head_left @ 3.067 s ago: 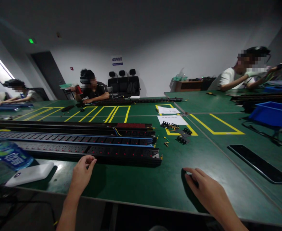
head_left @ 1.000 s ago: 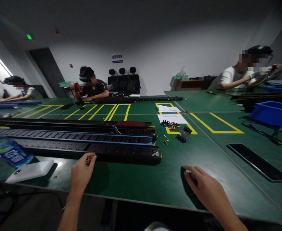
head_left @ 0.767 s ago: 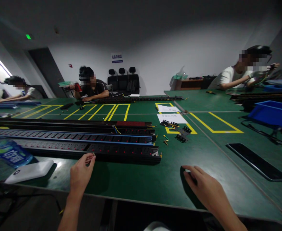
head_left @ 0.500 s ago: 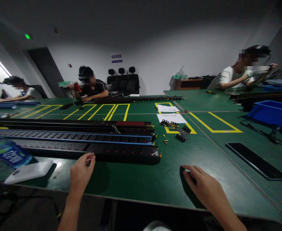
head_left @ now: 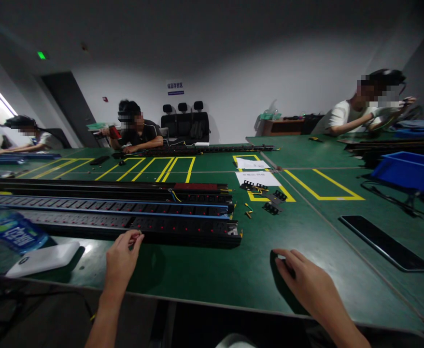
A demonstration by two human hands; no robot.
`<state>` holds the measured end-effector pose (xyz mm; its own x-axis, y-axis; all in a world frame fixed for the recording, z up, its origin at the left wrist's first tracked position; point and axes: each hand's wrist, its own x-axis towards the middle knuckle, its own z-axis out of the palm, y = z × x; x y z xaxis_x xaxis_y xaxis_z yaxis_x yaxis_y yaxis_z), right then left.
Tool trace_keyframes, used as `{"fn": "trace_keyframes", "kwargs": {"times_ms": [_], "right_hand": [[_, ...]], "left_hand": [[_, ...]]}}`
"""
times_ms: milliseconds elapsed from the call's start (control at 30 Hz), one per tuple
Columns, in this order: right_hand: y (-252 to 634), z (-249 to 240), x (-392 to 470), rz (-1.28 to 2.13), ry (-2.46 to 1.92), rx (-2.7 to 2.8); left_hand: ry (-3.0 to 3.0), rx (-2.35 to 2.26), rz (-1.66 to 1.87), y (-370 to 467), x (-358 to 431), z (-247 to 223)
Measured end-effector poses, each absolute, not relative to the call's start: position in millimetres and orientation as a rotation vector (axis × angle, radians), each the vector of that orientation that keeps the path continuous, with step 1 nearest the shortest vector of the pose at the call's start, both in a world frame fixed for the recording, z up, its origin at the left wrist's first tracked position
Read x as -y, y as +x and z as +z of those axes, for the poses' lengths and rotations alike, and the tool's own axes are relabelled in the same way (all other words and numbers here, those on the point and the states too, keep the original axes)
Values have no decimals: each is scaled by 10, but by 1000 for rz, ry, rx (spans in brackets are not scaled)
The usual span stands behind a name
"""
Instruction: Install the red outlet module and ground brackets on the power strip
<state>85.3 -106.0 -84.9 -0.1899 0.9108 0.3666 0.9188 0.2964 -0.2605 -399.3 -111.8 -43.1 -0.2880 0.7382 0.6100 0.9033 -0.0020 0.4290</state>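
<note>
My left hand is just in front of the nearest power strip, thumb and forefinger pinched together by its near edge. A tiny thing may sit at the fingertips, too small to name. My right hand rests low over the green table, fingers curled and the thumb brought to the forefinger; whatever might be between them cannot be made out. Behind the nearest strip lies a blue-edged power strip, with more dark strips beyond it. Black perforated brackets and short yellow-green wires lie past the strips' right ends.
A blue-labelled bottle and a white power bank lie at left. At right are a dark phone-like slab, a blue bin and cables. Paper sheets lie mid-table. Several co-workers sit around the tables.
My left hand has barely shifted, its fingertips still by the strip's edge. My right hand stays in place. The co-worker at the far right has moved their hands slightly.
</note>
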Motion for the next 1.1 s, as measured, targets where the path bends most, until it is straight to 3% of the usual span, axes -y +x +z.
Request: {"fn": "trace_keyframes", "kwargs": {"times_ms": [1100], "right_hand": [[855,-877,1054,-59,-1606,2117]], "left_hand": [[-1690,1912,-1088,-3978,1149,-484]]}}
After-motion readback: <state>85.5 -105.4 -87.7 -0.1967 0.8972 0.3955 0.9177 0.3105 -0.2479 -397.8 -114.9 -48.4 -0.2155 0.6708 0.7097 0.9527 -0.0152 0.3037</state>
